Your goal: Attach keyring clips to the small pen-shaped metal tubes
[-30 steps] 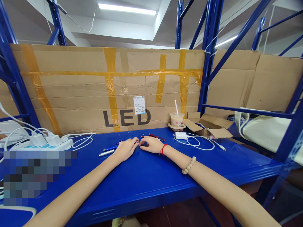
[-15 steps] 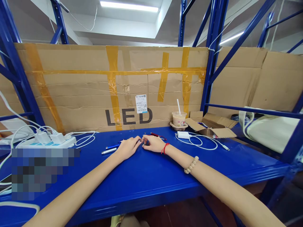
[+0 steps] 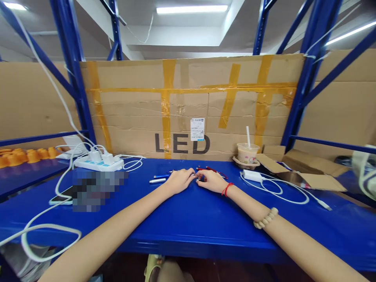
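Both my hands rest on a blue shelf top (image 3: 188, 219), fingertips almost meeting. My left hand (image 3: 179, 180) is curled, its fingers closed on a small dark pen-like piece I cannot name. My right hand (image 3: 210, 180) is also curled, pinching something small at its fingertips; a red string and a bead bracelet are on that arm. Just left of my left hand lie a silver pen (image 3: 157, 180) and a blue pen (image 3: 160, 176). Behind my right hand lies a red pen (image 3: 216, 171).
A taped cardboard sheet marked LED (image 3: 188, 113) stands behind. A white power strip with chargers (image 3: 98, 162) and cables lies at left, with orange pieces (image 3: 26, 154) further left. A drink cup with straw (image 3: 247, 152), a white charger with cable (image 3: 258, 177) and open cardboard box (image 3: 302, 172) sit at right.
The view has swung left, so the power strip and orange pieces show more. My hands stay together at the same spot on the shelf.
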### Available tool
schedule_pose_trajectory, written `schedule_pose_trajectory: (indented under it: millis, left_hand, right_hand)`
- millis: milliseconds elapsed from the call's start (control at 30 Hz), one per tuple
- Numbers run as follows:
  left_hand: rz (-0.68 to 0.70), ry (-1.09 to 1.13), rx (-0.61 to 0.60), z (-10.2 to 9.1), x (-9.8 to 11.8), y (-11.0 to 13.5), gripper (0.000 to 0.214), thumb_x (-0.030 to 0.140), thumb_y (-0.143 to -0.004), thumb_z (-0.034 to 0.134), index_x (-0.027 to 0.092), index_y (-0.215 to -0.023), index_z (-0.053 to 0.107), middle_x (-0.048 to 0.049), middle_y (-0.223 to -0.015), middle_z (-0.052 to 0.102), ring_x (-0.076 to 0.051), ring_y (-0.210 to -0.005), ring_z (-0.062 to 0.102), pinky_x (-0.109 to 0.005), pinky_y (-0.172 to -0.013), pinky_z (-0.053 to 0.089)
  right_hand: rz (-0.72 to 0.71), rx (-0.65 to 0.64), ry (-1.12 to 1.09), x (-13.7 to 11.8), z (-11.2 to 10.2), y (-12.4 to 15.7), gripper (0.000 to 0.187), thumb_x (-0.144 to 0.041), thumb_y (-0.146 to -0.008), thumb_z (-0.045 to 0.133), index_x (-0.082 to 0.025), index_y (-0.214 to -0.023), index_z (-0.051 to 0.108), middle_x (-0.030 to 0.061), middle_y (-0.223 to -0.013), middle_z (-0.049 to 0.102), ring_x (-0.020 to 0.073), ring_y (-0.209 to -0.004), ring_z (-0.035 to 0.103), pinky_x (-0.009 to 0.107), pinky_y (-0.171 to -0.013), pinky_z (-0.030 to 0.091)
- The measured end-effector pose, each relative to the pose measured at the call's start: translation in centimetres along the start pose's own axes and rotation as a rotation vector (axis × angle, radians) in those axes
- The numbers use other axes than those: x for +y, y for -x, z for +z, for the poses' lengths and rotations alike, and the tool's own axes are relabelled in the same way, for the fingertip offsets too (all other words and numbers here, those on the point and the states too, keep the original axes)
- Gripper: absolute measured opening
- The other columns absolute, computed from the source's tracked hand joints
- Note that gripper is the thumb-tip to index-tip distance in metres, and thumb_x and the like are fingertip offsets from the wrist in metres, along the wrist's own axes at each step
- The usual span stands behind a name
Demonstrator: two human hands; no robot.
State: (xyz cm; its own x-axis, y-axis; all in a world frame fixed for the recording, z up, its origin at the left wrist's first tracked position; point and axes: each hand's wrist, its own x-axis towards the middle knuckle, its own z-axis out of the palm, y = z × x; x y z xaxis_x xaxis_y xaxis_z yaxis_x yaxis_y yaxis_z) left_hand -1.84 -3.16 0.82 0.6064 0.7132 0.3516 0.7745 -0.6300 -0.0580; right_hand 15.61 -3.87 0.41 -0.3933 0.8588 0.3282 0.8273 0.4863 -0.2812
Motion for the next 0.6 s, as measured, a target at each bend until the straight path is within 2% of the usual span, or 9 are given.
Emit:
schedule_pose_trajectory:
  millis: [133, 600]
  left_hand:
    - [-0.003, 0.002, 0.004, -0.03, -0.07, 0.22, 0.034, 0.041, -0.091, 0.020, 0.023, -0.106, 0.045, -0.0058, -0.092, 0.061, -0.021, -0.087, 0.059, -0.031, -0.069, 0.044]
    - [0.027, 0.010, 0.036, 0.09, -0.21, 0.41, 0.036, 0.041, -0.091, 0.018, 0.021, -0.102, 0.045, -0.0053, -0.091, 0.062, -0.021, -0.086, 0.059, -0.031, -0.068, 0.045]
  right_hand:
    - [-0.021, -0.019, -0.023, 0.17, 0.22, -0.12, 0.022, -0.035, -0.077, 0.050, -0.022, -0.093, 0.058, 0.0001, -0.086, 0.064, 0.0117, -0.065, 0.057, 0.022, -0.051, 0.035]
    - [-0.037, -0.061, -0.003, -0.06, 0.02, 0.09, 0.025, -0.037, -0.080, 0.045, -0.023, -0.095, 0.057, 0.0006, -0.085, 0.062, 0.0133, -0.068, 0.056, 0.024, -0.055, 0.037]
